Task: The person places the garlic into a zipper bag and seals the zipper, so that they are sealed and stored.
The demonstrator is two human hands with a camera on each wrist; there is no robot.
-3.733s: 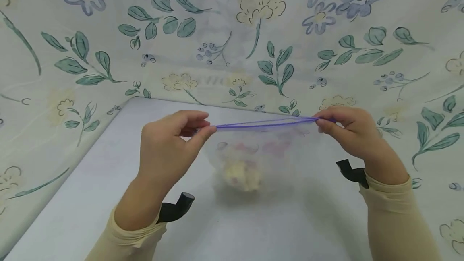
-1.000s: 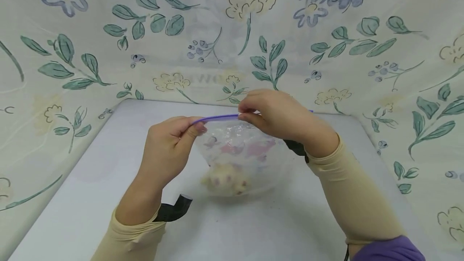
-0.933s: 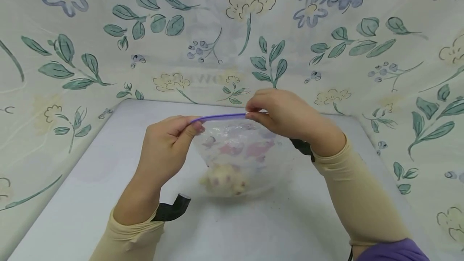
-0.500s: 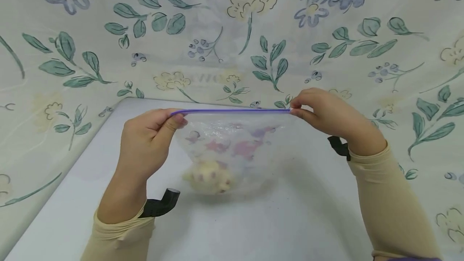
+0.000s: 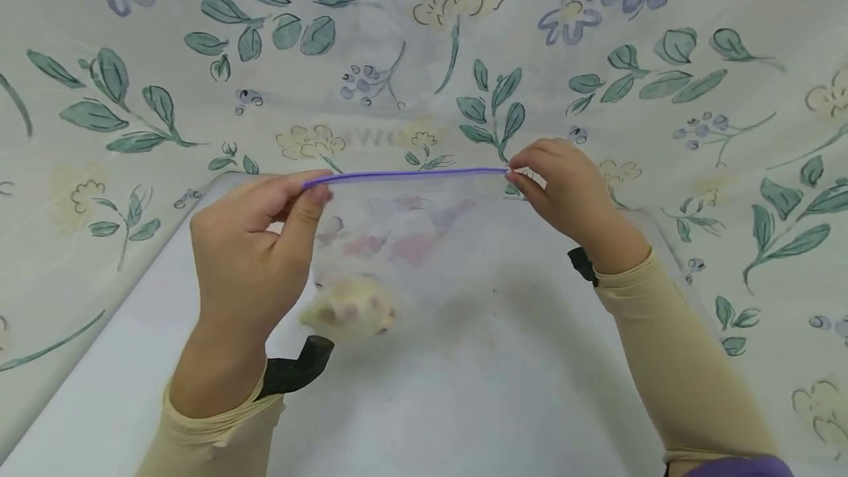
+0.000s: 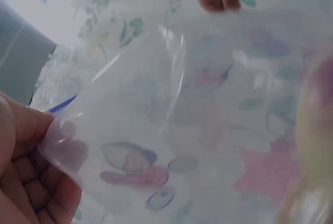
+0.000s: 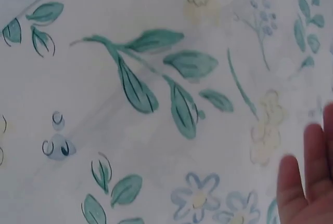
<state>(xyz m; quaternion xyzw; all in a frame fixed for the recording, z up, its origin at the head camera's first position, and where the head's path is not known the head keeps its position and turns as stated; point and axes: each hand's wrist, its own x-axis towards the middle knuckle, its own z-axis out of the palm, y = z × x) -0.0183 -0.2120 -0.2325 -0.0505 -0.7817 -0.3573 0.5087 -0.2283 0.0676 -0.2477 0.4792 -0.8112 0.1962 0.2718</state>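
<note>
A clear zip bag [image 5: 414, 245] with pink and purple prints hangs between my hands, its purple zip strip [image 5: 407, 174] drawn out in one line. Inside, at the lower left, lies a pale yellow item [image 5: 351, 308] with purplish spots. My left hand [image 5: 248, 249] pinches the strip's left end between thumb and index finger. At the right end, my right hand [image 5: 563, 182] pinches the strip, where a small white piece shows at the fingertips. Across the left wrist view spreads the printed bag [image 6: 208, 115], beside the left hand [image 6: 31, 161]. Fingers [image 7: 307, 182] of the right hand edge into the right wrist view.
Under the bag is a white tabletop [image 5: 464, 403] with a few tiny dark specks. A floral cloth [image 5: 397, 43] stands behind and at both sides. Black camera mounts [image 5: 294, 370] stick out from the cuffs of both beige sleeves [image 5: 682, 366].
Two separated purple strips earlier now lie as one line. My right hand slid along the strip from near its middle to the right end. Since then, the bag has risen and shifted left.
</note>
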